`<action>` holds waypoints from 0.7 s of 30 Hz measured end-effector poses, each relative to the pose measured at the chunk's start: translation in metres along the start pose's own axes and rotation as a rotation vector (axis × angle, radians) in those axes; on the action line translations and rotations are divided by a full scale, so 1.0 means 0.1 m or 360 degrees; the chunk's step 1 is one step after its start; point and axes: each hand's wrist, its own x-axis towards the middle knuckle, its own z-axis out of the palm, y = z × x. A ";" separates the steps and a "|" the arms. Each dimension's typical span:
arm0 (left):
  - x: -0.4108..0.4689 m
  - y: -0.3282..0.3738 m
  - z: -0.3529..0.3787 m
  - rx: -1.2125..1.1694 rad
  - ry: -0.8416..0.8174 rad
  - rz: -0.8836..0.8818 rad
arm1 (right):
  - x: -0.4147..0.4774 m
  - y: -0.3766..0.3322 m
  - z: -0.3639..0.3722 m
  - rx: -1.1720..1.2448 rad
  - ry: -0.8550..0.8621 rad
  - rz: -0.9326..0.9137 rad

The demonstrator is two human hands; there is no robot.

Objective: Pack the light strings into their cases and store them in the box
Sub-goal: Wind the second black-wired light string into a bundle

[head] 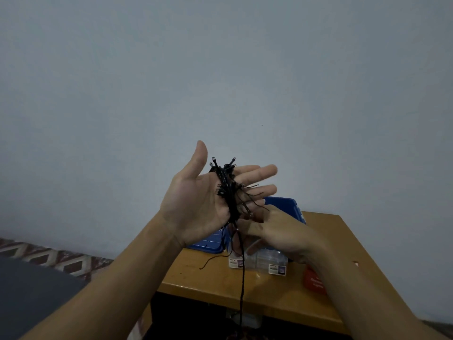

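1. Light string (226,190), black-wired with small bulbs sticking out, is sitting in a bundle wound across the palm and finger bases of the left hand (196,200), held up in the air above the table (208,280).
2. That left hand is facing palm up and lying flat, its fingers (257,171) stretching straight out and the thumb pointing upward; it is carrying the coil without curling round it.
3. The right hand (277,231) is hovering just below and to the right of the bundle, back toward the camera, with thumb and curled fingers pinching the wire where it is leaving the coil.
4. One long strand is hanging straight down from the coil past the table's front edge, and a shorter end is curling loosely over the tabletop.
5. Clear plastic cases (264,262) with small printed labels are standing on the wooden table under the hands.
6. A blue plastic box (291,207) is sitting behind the cases, partly hidden by both hands.
7. A red item (315,280), too blurred to name, is lying on the table beside the right wrist.
8. A patterned rug (49,256) is showing at the lower left.
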 end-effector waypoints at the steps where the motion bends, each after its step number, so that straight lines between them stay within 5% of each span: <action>1: 0.00 0.00 0.02 0.0034 0.0066 0.0034 | 0.00 0.01 0.00 -0.0001 -0.0006 0.0017; 14: 0.03 0.01 0.12 0.0126 0.0535 0.0254 | -0.04 -0.04 0.00 0.0063 -0.0369 0.0142; 21: 0.02 0.02 0.10 0.0215 0.0599 0.0222 | -0.06 -0.05 -0.01 0.0078 -0.0262 0.0049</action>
